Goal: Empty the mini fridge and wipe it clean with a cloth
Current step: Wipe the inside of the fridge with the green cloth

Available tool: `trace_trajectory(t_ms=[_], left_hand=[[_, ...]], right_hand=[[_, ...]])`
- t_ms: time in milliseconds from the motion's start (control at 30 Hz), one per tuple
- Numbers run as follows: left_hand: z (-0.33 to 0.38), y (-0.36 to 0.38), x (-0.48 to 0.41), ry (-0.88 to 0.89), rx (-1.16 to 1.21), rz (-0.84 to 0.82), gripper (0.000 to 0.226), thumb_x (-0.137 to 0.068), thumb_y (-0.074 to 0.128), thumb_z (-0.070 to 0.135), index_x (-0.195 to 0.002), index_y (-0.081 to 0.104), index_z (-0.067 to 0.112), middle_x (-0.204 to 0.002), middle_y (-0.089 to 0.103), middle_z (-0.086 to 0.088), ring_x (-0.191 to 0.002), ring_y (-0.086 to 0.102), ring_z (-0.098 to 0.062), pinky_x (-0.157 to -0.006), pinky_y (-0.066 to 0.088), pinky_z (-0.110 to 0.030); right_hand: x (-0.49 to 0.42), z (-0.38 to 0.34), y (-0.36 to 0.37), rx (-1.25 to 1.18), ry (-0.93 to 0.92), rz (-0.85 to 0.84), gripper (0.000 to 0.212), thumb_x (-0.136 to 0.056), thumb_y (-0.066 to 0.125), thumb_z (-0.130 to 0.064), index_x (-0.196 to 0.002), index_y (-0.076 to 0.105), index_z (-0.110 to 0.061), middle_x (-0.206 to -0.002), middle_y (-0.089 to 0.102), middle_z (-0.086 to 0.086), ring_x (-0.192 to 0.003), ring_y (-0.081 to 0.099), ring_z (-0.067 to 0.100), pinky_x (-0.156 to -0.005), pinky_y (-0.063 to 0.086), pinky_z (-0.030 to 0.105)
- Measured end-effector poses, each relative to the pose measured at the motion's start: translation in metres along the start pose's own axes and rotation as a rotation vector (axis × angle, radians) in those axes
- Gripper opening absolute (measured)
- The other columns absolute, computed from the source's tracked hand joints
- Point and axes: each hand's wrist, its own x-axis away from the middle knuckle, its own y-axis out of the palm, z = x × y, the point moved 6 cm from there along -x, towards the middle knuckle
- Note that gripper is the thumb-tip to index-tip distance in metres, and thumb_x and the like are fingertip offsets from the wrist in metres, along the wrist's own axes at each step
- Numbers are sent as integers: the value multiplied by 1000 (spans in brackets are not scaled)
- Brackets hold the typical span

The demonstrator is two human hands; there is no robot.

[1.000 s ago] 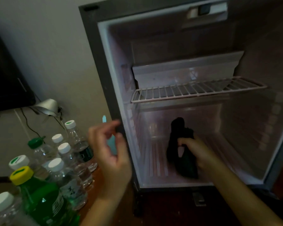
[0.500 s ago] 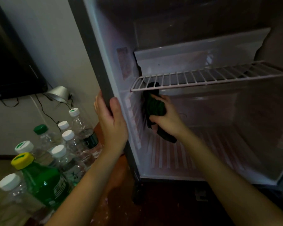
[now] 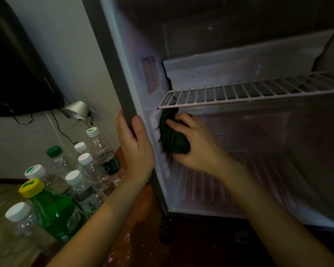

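The mini fridge (image 3: 112, 78) stands open with nothing on its white wire shelf (image 3: 249, 92) or ribbed floor. My right hand (image 3: 199, 145) grips a bunched dark green cloth (image 3: 172, 135) and presses it against the fridge's inner left wall, just under the shelf's left end. My left hand (image 3: 137, 149) holds the fridge's grey left front edge, thumb on the inside, fingers wrapped round the outside.
Several clear water bottles (image 3: 96, 149) with white caps and a green bottle with a yellow cap (image 3: 52, 209) stand on the floor left of the fridge. A dark screen (image 3: 17, 74), cables and a small silver lamp (image 3: 75, 109) are by the wall behind them.
My right hand carried the cloth up from the fridge floor to the left inner wall under the shelf. My left hand went from mid-air to gripping the fridge's left edge.
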Motion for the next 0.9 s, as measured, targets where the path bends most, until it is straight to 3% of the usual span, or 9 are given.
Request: trace_trajectory(t_ms=[133, 200, 400, 467, 500, 567, 633, 767, 900], left_hand=[[1, 1, 1, 5, 3, -14, 31, -96, 31, 36, -124, 41, 28, -117, 53, 3, -111, 52, -5, -96, 41, -21], [2, 1, 1, 14, -23, -15, 38, -97, 31, 34, -124, 45, 11, -112, 52, -1, -104, 51, -4, -93, 41, -18], [2, 2, -1, 12, -69, -10, 46, -96, 31, 31, -124, 44, -2, -111, 49, -9, -101, 48, -6, -89, 38, -12], [1, 1, 0, 1, -54, -14, 44, -96, 31, 34, -126, 44, 3, -114, 50, -10, -105, 49, -10, -92, 40, -18], [0, 1, 0, -1, -40, -20, 41, -96, 31, 35, -126, 44, 10, -116, 50, -10, -106, 50, -11, -93, 41, -20], [1, 1, 0, 2, -18, -35, 32, -96, 31, 36, -123, 42, 21, -116, 51, -10, -106, 52, -10, -92, 41, -18], [2, 2, 0, 21, -13, -39, 31, -97, 31, 34, -123, 42, 20, -116, 52, -11, -106, 52, -6, -91, 39, -15], [0, 2, 0, 1, -18, -48, 43, -97, 31, 34, -127, 43, 6, -117, 53, -14, -106, 52, -11, -92, 40, -16], [1, 2, 0, 21, -32, -45, 40, -97, 31, 34, -128, 41, 11, -118, 52, -13, -110, 51, -13, -95, 40, -19]], right_hand=[[-8, 8, 1, -12, 109, 20, 73, -66, 58, -36, -136, 49, -16, -129, 50, 10, -111, 51, 39, -77, 52, 50], [-9, 8, 4, -8, 154, 27, 74, -65, 57, -34, -136, 50, -13, -129, 51, 12, -109, 52, 40, -78, 52, 50], [20, -34, -6, -10, 10, 68, 70, -66, 56, -36, -133, 53, -13, -124, 52, 10, -105, 53, 36, -78, 52, 47], [28, -34, -7, -159, 7, 33, 66, -69, 62, -28, -133, 52, -19, -123, 51, 3, -108, 54, 28, -86, 50, 41], [29, -25, -7, -322, 113, 0, 65, -69, 66, -22, -132, 53, -22, -120, 52, -3, -108, 55, 20, -89, 49, 34], [31, 4, -7, -723, 515, 2, 48, -65, 67, -12, -112, 62, -22, -97, 64, -10, -89, 63, 6, -78, 49, 28], [30, 31, -7, -883, 802, 61, 12, -66, 63, -10, -78, 62, -14, -65, 63, 1, -64, 61, 12, -66, 45, 28], [0, 37, -4, -752, 855, -52, 9, -76, 57, -5, -67, 59, -7, -61, 57, 15, -56, 57, 16, -60, 45, 24], [-17, 21, 0, -648, 799, -137, 7, -74, 61, -7, -70, 59, -12, -62, 59, 4, -61, 57, 14, -62, 45, 26]])
